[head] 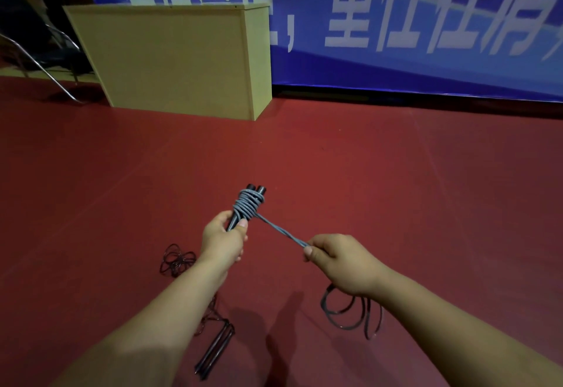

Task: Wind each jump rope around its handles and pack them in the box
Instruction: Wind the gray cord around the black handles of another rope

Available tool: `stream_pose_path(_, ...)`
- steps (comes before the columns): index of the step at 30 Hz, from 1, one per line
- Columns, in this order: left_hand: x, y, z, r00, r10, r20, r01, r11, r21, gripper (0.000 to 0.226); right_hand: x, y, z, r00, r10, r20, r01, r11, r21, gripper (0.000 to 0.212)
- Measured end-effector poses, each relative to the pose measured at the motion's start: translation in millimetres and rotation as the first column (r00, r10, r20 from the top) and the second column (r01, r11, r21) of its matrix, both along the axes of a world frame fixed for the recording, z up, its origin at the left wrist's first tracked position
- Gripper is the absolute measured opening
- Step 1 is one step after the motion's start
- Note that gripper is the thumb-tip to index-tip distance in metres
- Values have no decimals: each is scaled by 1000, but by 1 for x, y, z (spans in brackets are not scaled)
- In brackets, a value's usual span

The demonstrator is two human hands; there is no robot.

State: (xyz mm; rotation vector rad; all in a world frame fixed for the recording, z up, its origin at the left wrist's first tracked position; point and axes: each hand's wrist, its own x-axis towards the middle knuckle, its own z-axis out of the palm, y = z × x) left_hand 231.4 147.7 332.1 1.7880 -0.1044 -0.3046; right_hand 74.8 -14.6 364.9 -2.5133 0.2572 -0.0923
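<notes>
Your left hand grips the paired handles, half wound in grey rope; your right hand pinches the taut doubled strand. Keep tension and lay each turn snug beside the last.

**Floor and what lies on it**

Red floor. Near left: dark jump rope in loose loops, its two handles side by side, nearer. Near right: black rope coil. Far left: pale yellow box; beside it, a chair.
</notes>
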Motion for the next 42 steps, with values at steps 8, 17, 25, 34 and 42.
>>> stream_pose_path(8,1,1,-10,953,-226,201,127,901,414,18,-13,-5,3,1000,-2,8,2,1000,-14,27)
stream_pose_path(17,-21,-5,-7,819,-521,238,124,566,815,32,-21,-18,2,994,-52,95,40,993,115,19)
stream_pose_path(25,-52,-22,12,481,-873,75,359,275,892,25,-21,-28,-2,956,-25,291,26,1000,-2,8)
stream_pose_path(34,-78,-24,34,191,-982,13,541,116,833,22,-28,-53,3,964,-215,154,252,927,-278,39)
stream_pose_path(42,-85,-24,58,324,-946,-5,944,324,-62,21,-32,-66,-4,927,-365,85,261,792,552,23)
